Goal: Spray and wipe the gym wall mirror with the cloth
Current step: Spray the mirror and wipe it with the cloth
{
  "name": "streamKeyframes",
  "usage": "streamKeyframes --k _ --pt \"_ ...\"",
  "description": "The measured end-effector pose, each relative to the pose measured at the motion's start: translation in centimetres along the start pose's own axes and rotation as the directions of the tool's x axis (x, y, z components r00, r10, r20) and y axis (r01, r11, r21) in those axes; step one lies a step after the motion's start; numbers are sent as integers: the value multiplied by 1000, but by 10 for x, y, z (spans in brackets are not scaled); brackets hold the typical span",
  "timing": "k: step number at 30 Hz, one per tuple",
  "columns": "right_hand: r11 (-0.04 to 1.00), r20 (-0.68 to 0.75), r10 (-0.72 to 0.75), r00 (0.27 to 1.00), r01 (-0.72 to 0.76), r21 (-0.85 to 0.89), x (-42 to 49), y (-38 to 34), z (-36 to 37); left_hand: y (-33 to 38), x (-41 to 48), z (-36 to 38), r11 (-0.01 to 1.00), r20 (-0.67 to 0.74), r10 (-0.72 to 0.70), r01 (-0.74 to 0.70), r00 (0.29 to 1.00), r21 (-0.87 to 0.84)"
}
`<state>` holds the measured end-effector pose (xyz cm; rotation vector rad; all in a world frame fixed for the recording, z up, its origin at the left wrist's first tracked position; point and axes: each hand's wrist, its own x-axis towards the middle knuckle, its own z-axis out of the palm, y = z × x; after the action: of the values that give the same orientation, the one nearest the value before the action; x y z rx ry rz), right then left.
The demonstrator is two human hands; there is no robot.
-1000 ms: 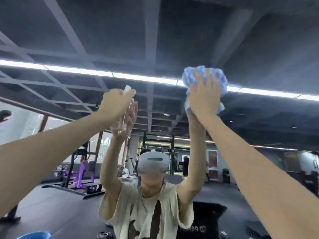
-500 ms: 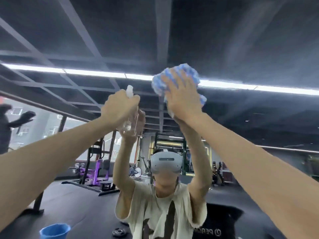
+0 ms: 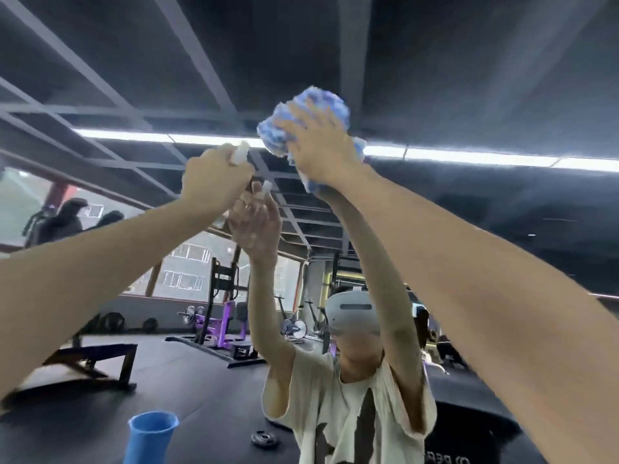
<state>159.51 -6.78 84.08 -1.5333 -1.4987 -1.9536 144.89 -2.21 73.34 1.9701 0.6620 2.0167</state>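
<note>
Right hand (image 3: 321, 150), fingers spread flat, pressing bunched blue-and-white cloth (image 3: 301, 123) against mirror (image 3: 469, 61) at 12 o'clock. No clear long axis to the wad. Left hand (image 3: 214, 182) at 10 o'clock, clenched round spray bottle (image 3: 240, 155): white nozzle poking toward 1 o'clock, body hidden behind fist. Mirrored lettering (image 3: 445, 458) at 5 o'clock, cut off, unreadable.

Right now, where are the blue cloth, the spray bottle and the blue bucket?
blue cloth (image 3: 274, 135): head view, on its fluffy left edge.
spray bottle (image 3: 240, 155): head view, on its white nozzle at the top.
blue bucket (image 3: 147, 443): head view, on its front wall, below the rim.
</note>
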Motion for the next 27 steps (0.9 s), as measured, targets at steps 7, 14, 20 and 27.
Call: streamKeyframes --k 7,14,20,27 --pt "965 -52 262 964 -260 45 -5 13 -3 5 -11 -17 1000 25 7 -7 1000 -8" --pt "897 227 -442 868 422 132 -140 -84 6 17 -41 -23 991 -71 -17 7 997 -130" --pt "937 -51 350 936 -349 26 -146 61 -34 0 -76 -15 996 181 40 -26 983 -81" --pt "991 28 -136 990 136 12 -281 -29 -17 15 -99 -4 974 322 186 -131 928 -184"
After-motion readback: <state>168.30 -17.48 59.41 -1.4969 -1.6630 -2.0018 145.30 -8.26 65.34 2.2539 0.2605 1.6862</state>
